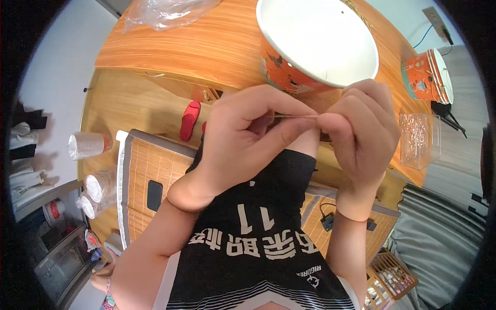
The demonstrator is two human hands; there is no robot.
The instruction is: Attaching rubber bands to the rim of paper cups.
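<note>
1. The left hand (pixel 240 132) pinched a thin strand (pixel 295 116) in its closed fingers (pixel 283 136).
2. The right hand (pixel 366 126) gripped the strand's end.
3. The strand was between both hands, near the orange paper bucket (pixel 289 72) on the table (pixel 206 46).

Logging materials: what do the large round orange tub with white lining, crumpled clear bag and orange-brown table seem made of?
Orange tub: probably coated paperboard, from its printed wall and smooth white lining; plastic possible. Clear bag: glossy plastic film, see-through with bright creases. Table: satin wood or laminate; visible grain leaves it open.
</note>
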